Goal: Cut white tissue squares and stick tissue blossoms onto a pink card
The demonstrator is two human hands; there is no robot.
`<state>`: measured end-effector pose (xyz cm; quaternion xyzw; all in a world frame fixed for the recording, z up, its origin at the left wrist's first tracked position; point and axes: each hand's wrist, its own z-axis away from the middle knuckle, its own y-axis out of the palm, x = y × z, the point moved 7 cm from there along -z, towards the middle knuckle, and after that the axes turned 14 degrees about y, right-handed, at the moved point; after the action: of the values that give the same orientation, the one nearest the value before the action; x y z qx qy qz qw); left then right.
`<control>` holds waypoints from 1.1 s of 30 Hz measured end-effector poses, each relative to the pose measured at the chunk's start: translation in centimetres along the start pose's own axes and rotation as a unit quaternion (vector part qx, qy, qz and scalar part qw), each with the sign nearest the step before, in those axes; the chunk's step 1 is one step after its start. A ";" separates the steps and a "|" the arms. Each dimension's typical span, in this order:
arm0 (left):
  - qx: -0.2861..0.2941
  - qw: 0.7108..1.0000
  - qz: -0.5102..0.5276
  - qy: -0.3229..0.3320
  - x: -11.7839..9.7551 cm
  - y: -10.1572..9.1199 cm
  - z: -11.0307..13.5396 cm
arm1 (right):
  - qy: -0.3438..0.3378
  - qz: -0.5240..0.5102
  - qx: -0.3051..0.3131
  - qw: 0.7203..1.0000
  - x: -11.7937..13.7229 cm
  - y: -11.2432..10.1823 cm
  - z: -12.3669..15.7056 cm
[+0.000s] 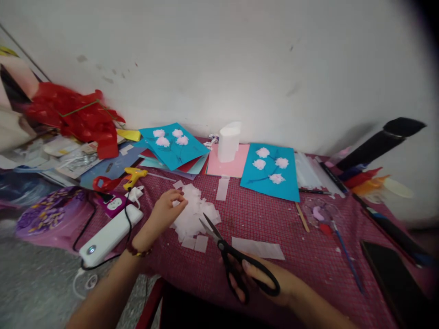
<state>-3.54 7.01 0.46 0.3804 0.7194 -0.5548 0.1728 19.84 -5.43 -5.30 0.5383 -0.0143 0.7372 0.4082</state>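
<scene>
My right hand [255, 269] is closed round the black handles of a pair of scissors [222, 246], whose blades point up and left, slightly apart. A long strip of white tissue paper [259, 248] lies on the table just beyond that hand. My left hand [169, 208] hovers at the left side of a heap of cut white tissue pieces [194, 208], its fingers loosely bent and the thumb apart from them. I see nothing between them. Two loose squares [200, 243] lie at the heap's near edge, and a folded strip [222, 188] lies beyond it.
Blue cards with pale paper blossoms [270, 171] [175, 145] lie at the back, either side of a white paper roll [229, 144] on pink paper. Left are a yellow glue gun [134, 177], a white power bank [111, 235] and a stool [51, 212]. Right are a paintbrush [348, 258] and phone [394, 278].
</scene>
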 end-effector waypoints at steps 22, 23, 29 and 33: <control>0.126 0.928 0.316 -0.152 -2.8 10.8 -8.7 | -0.082 0.049 -0.036 0.995 0.4 -0.6 4.1; 0.120 0.920 0.336 -0.160 -3.1 9.7 -7.7 | -0.092 0.050 -0.036 0.994 0.4 -0.6 4.1; 0.056 0.834 0.488 -0.254 -3.0 4.5 -0.1 | -0.114 0.038 -0.016 0.993 0.0 0.3 2.6; 0.084 0.830 0.474 -0.282 -2.7 3.3 4.2 | -0.079 0.034 -0.006 0.996 0.2 1.7 0.6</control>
<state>-0.01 2.45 -1.29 0.5146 0.3217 -0.5466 0.5770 19.28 -6.70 -4.17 0.5915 -0.0687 0.7058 0.3837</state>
